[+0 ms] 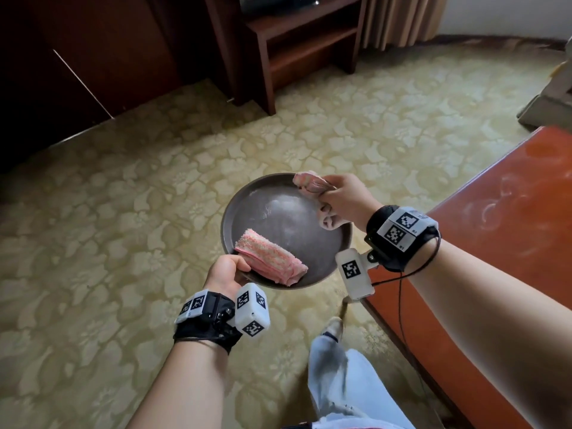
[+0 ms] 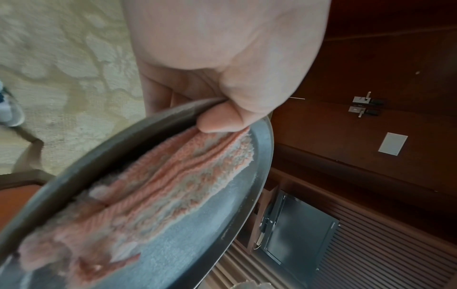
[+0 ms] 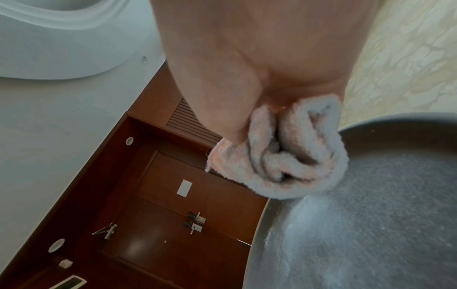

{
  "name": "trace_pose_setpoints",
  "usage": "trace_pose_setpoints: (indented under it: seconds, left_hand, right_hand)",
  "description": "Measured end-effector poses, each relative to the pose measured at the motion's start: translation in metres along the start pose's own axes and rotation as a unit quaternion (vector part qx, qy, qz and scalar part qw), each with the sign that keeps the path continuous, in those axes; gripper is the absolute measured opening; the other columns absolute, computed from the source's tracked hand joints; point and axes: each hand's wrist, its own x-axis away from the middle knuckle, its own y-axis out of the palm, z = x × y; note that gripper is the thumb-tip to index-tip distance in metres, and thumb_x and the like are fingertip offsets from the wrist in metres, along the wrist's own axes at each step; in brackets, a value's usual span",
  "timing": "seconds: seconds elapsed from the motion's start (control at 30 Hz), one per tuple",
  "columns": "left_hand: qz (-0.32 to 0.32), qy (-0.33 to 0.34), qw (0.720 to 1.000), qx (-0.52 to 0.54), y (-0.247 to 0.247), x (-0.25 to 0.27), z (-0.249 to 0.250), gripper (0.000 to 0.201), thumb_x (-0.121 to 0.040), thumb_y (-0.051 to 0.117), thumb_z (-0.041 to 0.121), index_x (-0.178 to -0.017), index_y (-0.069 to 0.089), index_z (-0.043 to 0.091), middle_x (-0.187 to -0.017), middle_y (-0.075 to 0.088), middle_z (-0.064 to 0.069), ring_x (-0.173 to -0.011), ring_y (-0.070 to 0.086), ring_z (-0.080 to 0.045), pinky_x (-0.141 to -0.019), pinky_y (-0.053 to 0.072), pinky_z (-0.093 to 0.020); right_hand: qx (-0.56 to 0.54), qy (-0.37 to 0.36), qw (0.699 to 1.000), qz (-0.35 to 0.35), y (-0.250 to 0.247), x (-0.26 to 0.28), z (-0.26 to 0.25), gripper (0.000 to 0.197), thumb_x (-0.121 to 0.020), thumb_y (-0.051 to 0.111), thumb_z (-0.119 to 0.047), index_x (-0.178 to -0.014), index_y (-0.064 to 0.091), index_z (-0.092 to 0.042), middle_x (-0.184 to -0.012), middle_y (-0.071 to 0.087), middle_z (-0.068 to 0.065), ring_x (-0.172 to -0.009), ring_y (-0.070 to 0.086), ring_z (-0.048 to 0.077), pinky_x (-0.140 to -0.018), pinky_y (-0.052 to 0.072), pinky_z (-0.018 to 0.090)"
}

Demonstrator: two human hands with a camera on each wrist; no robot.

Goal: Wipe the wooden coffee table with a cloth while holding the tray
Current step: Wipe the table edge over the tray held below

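A round dark metal tray point(image 1: 280, 218) point(image 2: 217, 230) point(image 3: 371, 224) is held above the carpet. My left hand point(image 1: 227, 272) point(image 2: 222, 115) grips its near rim, thumb on top beside a folded pink cloth point(image 1: 269, 258) point(image 2: 158, 197) lying in the tray. My right hand point(image 1: 340, 199) clutches a bunched pink-and-white cloth point(image 1: 309, 182) point(image 3: 284, 158) over the tray's far right rim. The wooden coffee table point(image 1: 501, 218) stands to the right, its top showing pale smears.
Patterned beige carpet point(image 1: 139, 196) covers the floor. A dark wooden shelf unit point(image 1: 297, 41) stands at the back, dark cabinet doors point(image 1: 77, 57) to the left. My leg in light trousers point(image 1: 340, 376) is beside the table's near corner.
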Motion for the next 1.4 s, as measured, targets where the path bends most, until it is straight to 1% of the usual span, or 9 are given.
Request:
trace_pose_setpoints:
  seconds: [0.2, 0.6, 0.73, 0.83, 0.93, 1.03, 1.17, 1.33, 1.4]
  left_hand:
    - [-0.010, 0.030, 0.999, -0.012, 0.056, -0.041, 0.099, 0.023, -0.056, 0.041, -0.003, -0.076, 0.050, 0.004, -0.073, 0.064, -0.014, -0.069, 0.058, -0.031, -0.067, 0.049, -0.033]
    - [-0.109, 0.026, 0.989, -0.101, 0.201, -0.130, 0.231, 0.016, -0.059, 0.037, -0.002, -0.070, 0.047, 0.005, -0.062, 0.067, -0.014, -0.068, 0.055, -0.032, -0.067, 0.044, -0.033]
    - [-0.151, 0.014, 0.972, -0.180, 0.264, -0.189, 0.279, 0.028, -0.059, 0.040, -0.001, -0.083, 0.052, 0.002, -0.083, 0.067, -0.019, -0.079, 0.060, -0.035, -0.090, 0.049, -0.038]
    - [-0.178, 0.001, 0.950, -0.257, 0.319, -0.224, 0.321, 0.044, -0.058, 0.042, -0.001, -0.100, 0.053, 0.001, -0.105, 0.064, -0.022, -0.097, 0.059, -0.036, -0.109, 0.042, -0.041]
    - [-0.213, -0.011, 0.919, -0.332, 0.374, -0.242, 0.351, 0.035, -0.060, 0.040, -0.001, -0.092, 0.054, 0.000, -0.092, 0.064, -0.021, -0.080, 0.059, -0.034, -0.079, 0.050, -0.035]
    - [-0.245, -0.017, 0.887, -0.391, 0.427, -0.257, 0.361, 0.029, -0.060, 0.041, 0.000, -0.086, 0.054, 0.002, -0.084, 0.061, -0.017, -0.071, 0.056, -0.030, -0.068, 0.047, -0.034]
    - [-0.304, -0.028, 0.836, -0.456, 0.497, -0.274, 0.340, 0.032, -0.057, 0.044, 0.000, -0.086, 0.058, -0.001, -0.094, 0.063, -0.021, -0.079, 0.060, -0.032, -0.077, 0.050, -0.037]
    - [-0.363, -0.059, 0.775, -0.514, 0.586, -0.270, 0.282, 0.024, -0.059, 0.039, -0.002, -0.075, 0.058, -0.001, -0.079, 0.065, -0.018, -0.069, 0.060, -0.031, -0.068, 0.050, -0.033]
    - [-0.385, -0.068, 0.755, -0.527, 0.623, -0.275, 0.260, 0.028, -0.054, 0.044, -0.001, -0.079, 0.057, 0.001, -0.091, 0.060, -0.019, -0.076, 0.055, -0.033, -0.074, 0.046, -0.036]
  right_hand:
    - [-0.044, 0.003, 0.999, 0.003, -0.031, -0.086, -0.047, 0.034, -0.085, 0.042, 0.005, -0.079, 0.068, -0.017, -0.045, 0.051, -0.005, -0.044, 0.048, 0.018, -0.061, 0.045, 0.035]
    - [-0.137, 0.031, 0.983, 0.121, -0.123, -0.217, -0.080, 0.039, -0.088, 0.037, 0.007, -0.087, 0.069, -0.015, -0.041, 0.046, -0.009, -0.042, 0.044, 0.015, -0.051, 0.039, 0.026]
    - [-0.172, 0.055, 0.966, 0.186, -0.165, -0.258, -0.078, 0.046, -0.085, 0.027, 0.012, -0.080, 0.065, -0.014, -0.041, 0.042, -0.007, -0.044, 0.041, 0.015, -0.051, 0.037, 0.028]
    - [-0.212, 0.068, 0.941, 0.254, -0.194, -0.289, -0.079, 0.048, -0.081, 0.023, 0.015, -0.076, 0.062, -0.013, -0.051, 0.038, -0.004, -0.045, 0.036, 0.014, -0.050, 0.032, 0.025]
    - [-0.256, 0.077, 0.912, 0.310, -0.217, -0.307, -0.076, 0.048, -0.076, 0.024, 0.015, -0.072, 0.061, -0.015, -0.056, 0.037, -0.003, -0.051, 0.035, 0.014, -0.055, 0.030, 0.029]
    - [-0.257, 0.095, 0.891, 0.361, -0.239, -0.303, -0.069, 0.042, -0.080, 0.031, 0.016, -0.076, 0.059, -0.016, -0.056, 0.043, 0.000, -0.049, 0.042, 0.016, -0.051, 0.035, 0.028]
    - [-0.326, 0.101, 0.828, 0.445, -0.271, -0.278, -0.052, 0.043, -0.078, 0.022, 0.020, -0.072, 0.054, -0.007, -0.051, 0.041, -0.002, -0.048, 0.034, 0.012, -0.050, 0.028, 0.023]
    - [-0.391, 0.122, 0.732, 0.544, -0.314, -0.230, -0.019, 0.041, -0.082, 0.022, 0.022, -0.085, 0.057, 0.000, -0.053, 0.049, 0.005, -0.042, 0.032, 0.011, -0.040, 0.028, 0.015]
    - [-0.341, 0.147, 0.727, 0.578, -0.337, -0.218, 0.002, 0.038, -0.081, 0.030, 0.018, -0.089, 0.062, 0.000, -0.060, 0.048, 0.006, -0.047, 0.037, 0.014, -0.041, 0.032, 0.018]
